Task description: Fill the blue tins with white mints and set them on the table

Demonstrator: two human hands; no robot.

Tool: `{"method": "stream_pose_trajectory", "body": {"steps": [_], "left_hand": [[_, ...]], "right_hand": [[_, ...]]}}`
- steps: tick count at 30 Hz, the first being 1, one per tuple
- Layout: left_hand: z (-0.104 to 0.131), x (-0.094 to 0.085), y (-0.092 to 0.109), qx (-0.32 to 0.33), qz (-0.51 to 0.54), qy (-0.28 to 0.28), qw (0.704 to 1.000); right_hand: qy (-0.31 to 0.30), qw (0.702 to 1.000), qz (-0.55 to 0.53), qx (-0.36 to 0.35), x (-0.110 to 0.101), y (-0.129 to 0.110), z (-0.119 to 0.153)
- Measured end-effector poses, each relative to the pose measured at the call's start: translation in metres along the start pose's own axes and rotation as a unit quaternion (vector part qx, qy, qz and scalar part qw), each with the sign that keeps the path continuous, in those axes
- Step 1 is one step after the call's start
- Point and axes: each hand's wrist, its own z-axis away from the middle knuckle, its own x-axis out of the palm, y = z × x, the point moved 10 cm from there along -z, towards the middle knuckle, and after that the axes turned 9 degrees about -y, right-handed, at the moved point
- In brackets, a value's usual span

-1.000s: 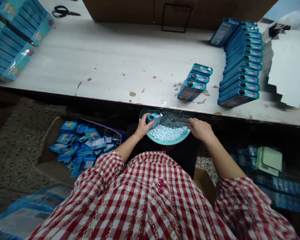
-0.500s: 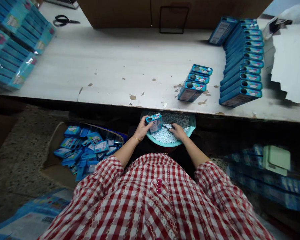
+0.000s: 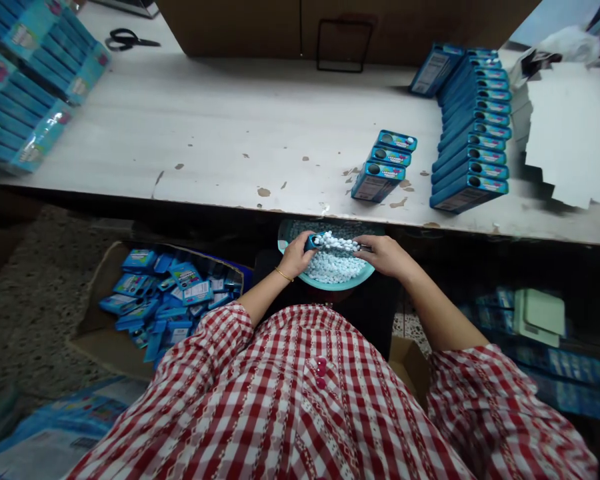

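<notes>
Box (image 3: 309, 244), one, in left hand (image 3: 295, 257); bowl (image 3: 336, 286), one

A round turquoise basin (image 3: 334, 287) holds many small white pellets (image 3: 337, 268). Over the basin's left part, a small blue rectangular box (image 3: 311, 243) is tilted; over its middle and right, a scoop (image 3: 365, 247), largely hidden beneath heaped pellets, reaches to the box's end.

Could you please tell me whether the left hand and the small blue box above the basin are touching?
Touching. The head view shows the left hand closed on the small blue box, with no gap between them.
</notes>
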Motion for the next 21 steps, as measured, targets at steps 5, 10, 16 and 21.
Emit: {"method": "stream_pose_trajectory", "body": {"steps": [5, 10, 16, 21], "left_hand": [[-0.001, 0.007, 0.005, 0.014, -0.026, -0.016, 0.999], [0.001, 0.005, 0.005, 0.024, -0.055, -0.013, 0.998], [0.001, -0.016, -0.018, -0.016, -0.053, 0.021, 0.998], [-0.005, -0.02, -0.064, -0.1, 0.116, 0.066, 0.986]], "right_hand": [[-0.048, 0.984, 0.16, 0.058, -0.008, -0.038, -0.004], [-0.046, 0.977, 0.203, 0.044, -0.016, -0.059, 0.001], [-0.048, 0.971, 0.201, 0.118, -0.006, 0.017, 0.009], [-0.094, 0.971, 0.1, 0.194, 0.072, 0.071, -0.025]]}}
